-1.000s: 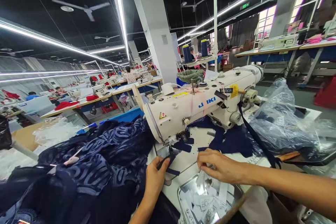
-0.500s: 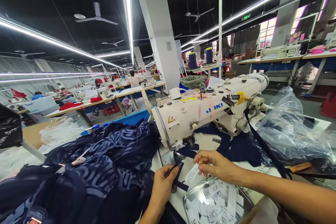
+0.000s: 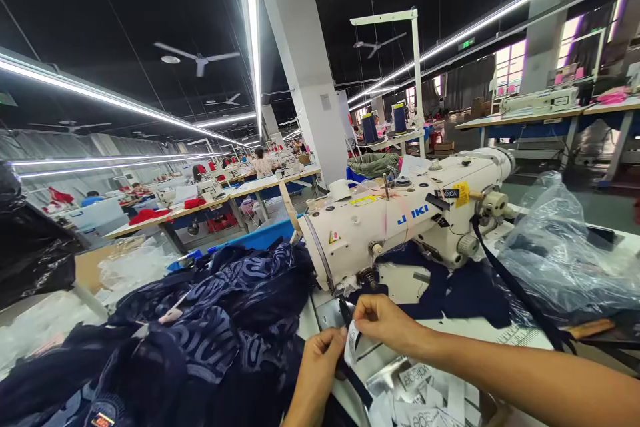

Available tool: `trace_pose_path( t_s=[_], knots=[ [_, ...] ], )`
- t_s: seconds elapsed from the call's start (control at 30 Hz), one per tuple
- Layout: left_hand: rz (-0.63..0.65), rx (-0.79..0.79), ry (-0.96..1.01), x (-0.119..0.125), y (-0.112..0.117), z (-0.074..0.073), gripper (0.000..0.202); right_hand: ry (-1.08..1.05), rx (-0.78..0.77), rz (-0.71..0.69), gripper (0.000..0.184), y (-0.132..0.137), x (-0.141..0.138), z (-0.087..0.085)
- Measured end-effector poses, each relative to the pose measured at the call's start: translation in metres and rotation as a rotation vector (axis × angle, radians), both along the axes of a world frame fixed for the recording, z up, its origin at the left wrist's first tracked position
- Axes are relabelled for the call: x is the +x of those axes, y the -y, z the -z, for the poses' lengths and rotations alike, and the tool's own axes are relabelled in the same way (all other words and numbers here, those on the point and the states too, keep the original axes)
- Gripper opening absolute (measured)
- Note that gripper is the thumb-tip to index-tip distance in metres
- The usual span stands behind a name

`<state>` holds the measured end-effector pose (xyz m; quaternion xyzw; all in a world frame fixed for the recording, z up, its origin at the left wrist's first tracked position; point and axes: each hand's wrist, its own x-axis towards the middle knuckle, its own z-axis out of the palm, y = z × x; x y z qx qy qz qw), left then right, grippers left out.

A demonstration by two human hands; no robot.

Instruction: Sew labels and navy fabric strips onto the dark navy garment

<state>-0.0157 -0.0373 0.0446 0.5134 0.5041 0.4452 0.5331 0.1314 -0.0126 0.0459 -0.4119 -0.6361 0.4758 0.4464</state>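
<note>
My right hand (image 3: 384, 321) pinches a white printed label (image 3: 351, 345) and holds it against the fingertips of my left hand (image 3: 317, 361). A narrow navy strip (image 3: 357, 381) is gripped between my left thumb and fingers, its tail hanging down to the right. Both hands are just in front of the needle area of a cream sewing machine (image 3: 363, 237). Below my right forearm is a metal tray (image 3: 388, 371) of loose white labels (image 3: 417, 375). The label partly covers the strip where they meet.
Dark blue patterned garments (image 3: 215, 333) are heaped to the left. On the right lies clear plastic wrapping (image 3: 555, 247), with a dark strap (image 3: 505, 280) hanging from the machine. Navy thread cones (image 3: 370, 128) stand behind. Other sewing tables and people are farther back.
My right hand has brought the label left, against the navy strip at my left fingertips. The label has turned more upright. The view has shifted slightly.
</note>
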Motion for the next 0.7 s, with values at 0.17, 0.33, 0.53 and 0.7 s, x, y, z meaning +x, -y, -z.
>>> trace_pose_path(
  t_s=[0.17, 0.33, 0.53, 0.7],
  knots=[
    [-0.007, 0.067, -0.028, -0.001, 0.000, 0.000, 0.039, 0.043, 0.014, 0.029, 0.011, -0.001, -0.003, 0.001],
    [-0.028, 0.052, -0.053, 0.001, 0.003, -0.002, 0.028, -0.039, -0.008, 0.017, 0.007, 0.001, -0.003, 0.003],
    [-0.066, 0.040, -0.037, 0.002, 0.004, -0.002, 0.027, -0.170, -0.034, 0.014, 0.008, 0.007, -0.004, 0.001],
    [-0.068, 0.059, -0.048, 0.001, 0.002, 0.001, 0.030, -0.196, -0.050, 0.011, 0.010, 0.008, -0.006, 0.003]
  ],
)
